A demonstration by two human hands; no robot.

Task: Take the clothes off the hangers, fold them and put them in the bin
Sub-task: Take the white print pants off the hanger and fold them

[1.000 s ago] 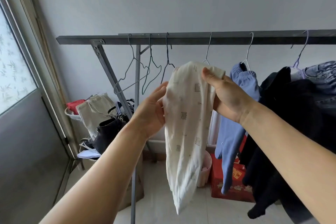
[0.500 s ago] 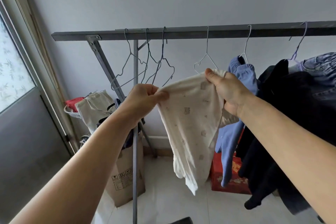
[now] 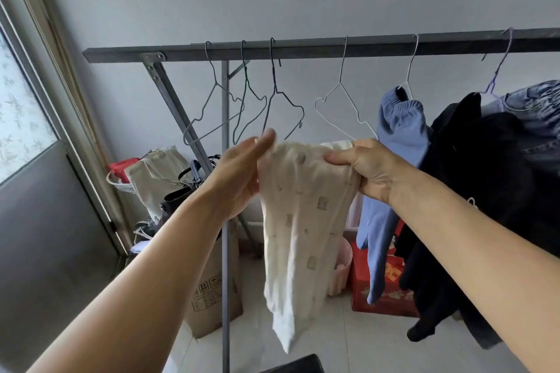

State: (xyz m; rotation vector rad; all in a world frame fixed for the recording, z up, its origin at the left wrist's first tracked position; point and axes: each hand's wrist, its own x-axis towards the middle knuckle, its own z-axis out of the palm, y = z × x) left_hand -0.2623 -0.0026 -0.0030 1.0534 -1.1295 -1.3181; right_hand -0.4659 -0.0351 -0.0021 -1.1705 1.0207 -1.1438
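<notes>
Both your hands, left (image 3: 242, 172) and right (image 3: 368, 169), pinch the cream garment (image 3: 303, 221) by its top edge; it's light and floppy, so probably hold the corners.

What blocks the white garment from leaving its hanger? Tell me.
Nothing visible: the white garment hangs below the white hanger, clear of it, held by the left hand and right hand.

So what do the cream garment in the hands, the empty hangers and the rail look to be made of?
Cream garment: soft, matte knit, probably cotton; it drapes limply and shows small printed motifs. Empty hangers: thin bent wire, likely coated metal, some pale and some dark. Rail: flat grey metal with a dull finish, bolted to a bracket. Both the left hand and right hand hold the garment's top edge.
</notes>
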